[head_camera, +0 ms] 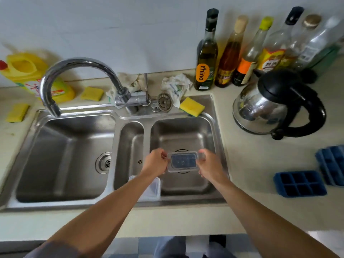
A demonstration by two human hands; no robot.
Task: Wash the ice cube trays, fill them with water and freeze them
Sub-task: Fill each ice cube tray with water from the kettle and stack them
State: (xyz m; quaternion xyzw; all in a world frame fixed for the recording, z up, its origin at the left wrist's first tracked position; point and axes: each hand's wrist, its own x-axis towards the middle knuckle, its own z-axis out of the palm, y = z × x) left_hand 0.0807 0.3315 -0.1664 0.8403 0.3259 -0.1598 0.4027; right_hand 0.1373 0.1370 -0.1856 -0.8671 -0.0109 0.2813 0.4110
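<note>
**Carefully now: one small tray held over the sink**

Both hands pinch one small ice cube tray (182, 161), just below the middle of the frame. The left hand (155, 162) holds one short end with its fingertips. The right hand (208, 162) holds the other end the same way. The tray is blue with a clear cover (171, 169). It hangs in the air over the right bowl of the sink (186, 131).

What could go wrong? Only the ends are held, so I think the tray could slip and fall into the bowl. The cover could pop off too. The tap (74, 71) points at the left bowl, so its water would miss the tray where it is.

Now the count.
- **Ice cube trays:** three. One is in the hands, and two blue trays (299, 183) lie on the counter (260, 164) at the right edge.
- **Clear lid (149, 189):** one, leaning under the left arm.
- **Yellow sponges (191, 107):** three.
- **Rags (176, 84):** two.
- **Kettle (275, 105):** one.
- **Yellow soap jug (28, 75):** one.
- **Drain plug (164, 102):** one.
- **Bottles (205, 53):** about six at the upper right, but the far ones are blurred.
</note>
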